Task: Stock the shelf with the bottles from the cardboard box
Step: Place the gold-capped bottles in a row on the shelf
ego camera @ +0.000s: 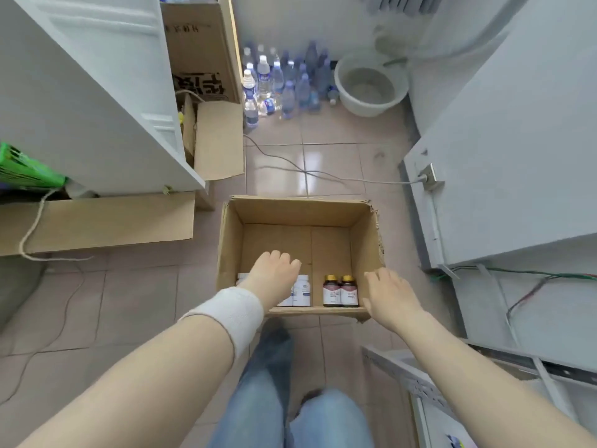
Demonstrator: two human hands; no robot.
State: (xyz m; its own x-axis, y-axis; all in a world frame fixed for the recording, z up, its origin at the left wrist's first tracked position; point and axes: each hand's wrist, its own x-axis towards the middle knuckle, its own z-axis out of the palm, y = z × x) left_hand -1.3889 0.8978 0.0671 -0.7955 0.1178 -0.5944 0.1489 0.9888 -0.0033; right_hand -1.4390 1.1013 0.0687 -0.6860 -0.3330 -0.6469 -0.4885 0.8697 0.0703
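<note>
Cardboard box (pixel 232 240) nearly empty: white bottles (pixel 303 291) and two amber bottles (pixel 340 291) left to shelve. Left hand (pixel 274 276) over white ones, grip indiscernible; right hand (pixel 387 292) open, empty.

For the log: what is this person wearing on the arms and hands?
Both forearms are bare, with no sleeves in view. A white fabric wrist wrap circles the wrist behind the left hand. The right hand and its wrist carry nothing. No gloves, rings or watch show on either.

White wristband (pixel 232 313) on left wrist; blue jeans (pixel 290 415).
</note>
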